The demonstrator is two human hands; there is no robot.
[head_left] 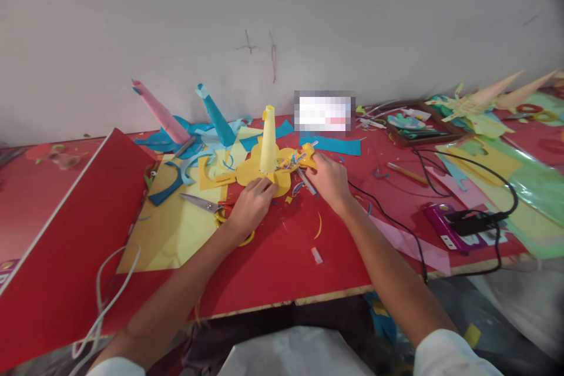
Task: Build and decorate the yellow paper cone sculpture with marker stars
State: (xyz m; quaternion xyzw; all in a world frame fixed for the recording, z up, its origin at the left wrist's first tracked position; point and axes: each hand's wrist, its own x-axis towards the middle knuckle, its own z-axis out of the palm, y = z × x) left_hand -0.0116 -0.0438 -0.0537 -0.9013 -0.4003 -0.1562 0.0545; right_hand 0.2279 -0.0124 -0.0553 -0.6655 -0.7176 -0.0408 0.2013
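A pale yellow paper cone (268,141) stands upright on a yellow flower-shaped paper (249,169) that lies on the red table. My left hand (254,204) is closed on the near edge of that flower paper, close to the cone's foot; its fingertips are partly hidden. Right of the cone, my right hand (329,181) grips a yellow tool (307,157) with a patterned label, shaped like a small glue gun. The tool's front end points at the cone's base. Scissors (203,203) with red handles lie beside my left hand, and yellow handles show under its wrist.
Pink (163,111) and blue paper cones (215,114) stand at the back left. A red board (83,235) leans at the left. To the right lie a pencil (408,174), a purple box (453,229), black cables (396,220) and a tray (414,138). Paper scraps surround my hands.
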